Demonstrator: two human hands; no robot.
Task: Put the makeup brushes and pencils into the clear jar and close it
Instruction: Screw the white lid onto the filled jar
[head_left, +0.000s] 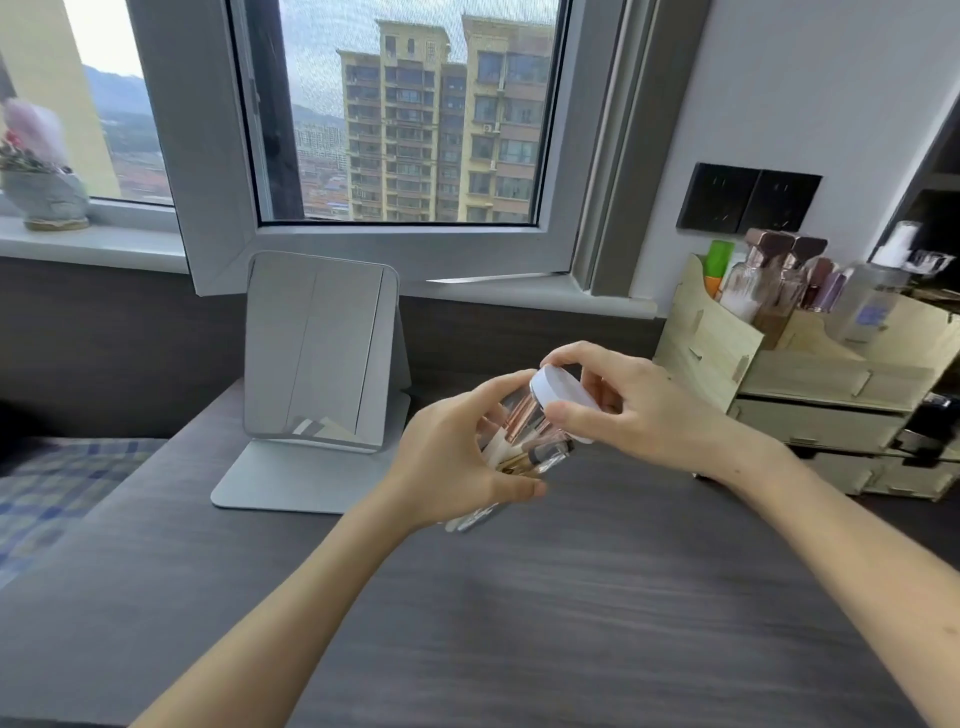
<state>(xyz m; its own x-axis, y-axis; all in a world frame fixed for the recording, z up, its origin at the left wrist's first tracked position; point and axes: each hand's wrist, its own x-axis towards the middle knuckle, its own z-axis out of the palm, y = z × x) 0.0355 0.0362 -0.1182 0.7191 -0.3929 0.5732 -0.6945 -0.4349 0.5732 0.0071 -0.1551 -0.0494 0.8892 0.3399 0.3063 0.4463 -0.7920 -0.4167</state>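
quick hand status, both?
Left hand: closed around the clear jar, brushes inside.
Right hand: fingers gripping the white lid at the jar's mouth.

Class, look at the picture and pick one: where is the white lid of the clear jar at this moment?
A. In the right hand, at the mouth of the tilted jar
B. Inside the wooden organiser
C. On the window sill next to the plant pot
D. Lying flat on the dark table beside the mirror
A: the right hand grips the white lid at the mouth of the clear jar, which the left hand holds tilted above the table.
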